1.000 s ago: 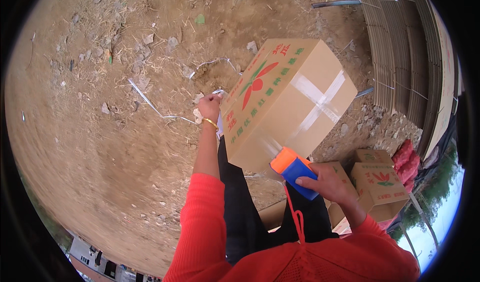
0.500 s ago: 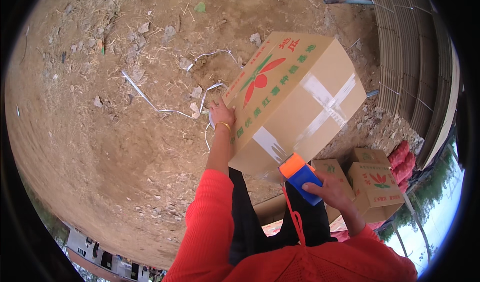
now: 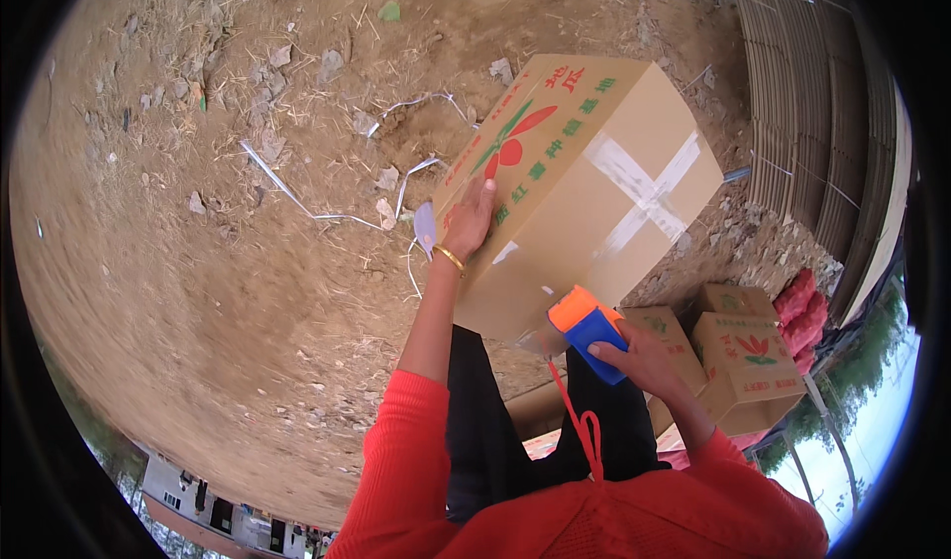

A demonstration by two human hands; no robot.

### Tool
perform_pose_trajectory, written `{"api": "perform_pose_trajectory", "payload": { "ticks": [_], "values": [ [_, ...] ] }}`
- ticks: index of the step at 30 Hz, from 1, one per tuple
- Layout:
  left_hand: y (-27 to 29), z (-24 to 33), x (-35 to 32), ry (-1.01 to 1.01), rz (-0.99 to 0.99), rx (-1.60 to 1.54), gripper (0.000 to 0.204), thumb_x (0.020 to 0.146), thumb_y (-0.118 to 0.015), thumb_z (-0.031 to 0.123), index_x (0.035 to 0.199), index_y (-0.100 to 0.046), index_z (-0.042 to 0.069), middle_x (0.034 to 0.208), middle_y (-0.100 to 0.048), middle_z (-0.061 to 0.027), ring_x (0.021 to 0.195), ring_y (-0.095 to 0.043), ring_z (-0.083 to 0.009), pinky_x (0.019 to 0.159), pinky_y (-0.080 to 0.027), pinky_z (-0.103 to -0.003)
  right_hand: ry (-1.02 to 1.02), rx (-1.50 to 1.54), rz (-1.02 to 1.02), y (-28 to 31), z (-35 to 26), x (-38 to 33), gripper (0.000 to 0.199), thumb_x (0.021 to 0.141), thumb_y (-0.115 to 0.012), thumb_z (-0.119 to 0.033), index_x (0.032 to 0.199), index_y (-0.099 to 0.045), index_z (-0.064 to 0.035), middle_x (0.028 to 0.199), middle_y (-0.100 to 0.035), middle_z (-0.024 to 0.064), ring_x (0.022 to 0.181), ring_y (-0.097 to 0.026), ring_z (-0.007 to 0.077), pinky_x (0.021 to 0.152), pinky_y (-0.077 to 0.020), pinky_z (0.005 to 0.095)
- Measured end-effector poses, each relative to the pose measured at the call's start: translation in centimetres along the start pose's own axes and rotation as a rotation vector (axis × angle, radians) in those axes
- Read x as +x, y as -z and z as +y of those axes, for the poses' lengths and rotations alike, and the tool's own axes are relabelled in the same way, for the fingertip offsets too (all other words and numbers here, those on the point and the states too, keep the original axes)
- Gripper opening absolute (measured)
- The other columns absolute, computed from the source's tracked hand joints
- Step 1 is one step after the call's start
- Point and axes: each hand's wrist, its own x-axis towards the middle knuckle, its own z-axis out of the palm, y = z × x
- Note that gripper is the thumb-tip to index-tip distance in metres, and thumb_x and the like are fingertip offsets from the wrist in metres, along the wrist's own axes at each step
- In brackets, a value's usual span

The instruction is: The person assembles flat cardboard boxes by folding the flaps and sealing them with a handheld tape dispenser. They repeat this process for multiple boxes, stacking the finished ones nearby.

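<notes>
A cardboard box (image 3: 555, 192) with red and green print stands tilted in front of me, shiny clear tape crossing on its right face. My left hand (image 3: 470, 220) lies on the printed face near its left edge, fingers stretched out, holding nothing. A pale lilac flat piece (image 3: 425, 228) shows beside that hand; I cannot tell what it is. My right hand (image 3: 642, 361) is wrapped round a blue and orange tape dispenser (image 3: 594, 337). The dispenser's orange end is at the box's near lower edge, and clear film shows beside it.
Flattened cardboard stacks (image 3: 812, 113) stand at the far right. Nearer on the right are more printed boxes (image 3: 748, 356) and red mesh sacks (image 3: 800, 311). White strapping (image 3: 297, 202) lies loose on the dirt ground (image 3: 248, 311), left of the box.
My left hand has slid from the box's left edge further onto the printed face. The tape dispenser has shifted slightly up and left. The box has barely moved.
</notes>
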Motion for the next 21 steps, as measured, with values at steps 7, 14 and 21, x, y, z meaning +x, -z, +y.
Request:
{"api": "perform_pose_trajectory", "payload": {
  "ticks": [7, 14, 21],
  "values": [
    [-2.2, 7.7, -7.5, -0.206, 0.258, 0.429, 0.074, 0.081, -0.064, 0.052, 0.129, -0.050, -0.003, 0.121, -0.056, -0.0270, 0.106, -0.058, -0.0401, 0.090, -0.046, -0.043, 0.079, -0.049, 0.102, -1.3, 2.4, 1.5, 0.052, 0.080, -0.067, -0.045, 0.090, -0.059, 0.0054, 0.075, -0.061, 0.0203, 0.067, -0.061, 0.0323, 0.064, -0.0466, 0.0398],
    [-3.3, 6.8, -7.0, -0.233, 0.382, 0.595, 0.065, 0.079, -0.066, 0.049, 0.120, -0.059, -0.001, 0.093, -0.067, -0.0238, 0.083, -0.067, -0.0363, 0.072, -0.053, -0.043, 0.174, -0.183, 0.159, 0.3, 8.6, 0.2, 0.053, 0.076, -0.069, -0.047, 0.090, -0.060, 0.0025, 0.076, -0.061, 0.0214, 0.071, -0.061, 0.0380, 0.067, -0.0488, 0.0442],
    [-3.6, 7.7, -7.4, -0.191, 0.452, 0.704, 0.056, 0.081, -0.063, 0.049, 0.108, -0.065, 0.001, 0.083, -0.066, -0.0231, 0.073, -0.065, -0.0379, 0.067, -0.051, -0.046, 0.223, -0.022, 0.139, 2.5, 22.2, 0.3, 0.047, 0.075, -0.072, -0.044, 0.085, -0.058, -0.0005, 0.070, -0.057, 0.0202, 0.067, -0.060, 0.0356, 0.062, -0.0475, 0.0414]
  ]
}}
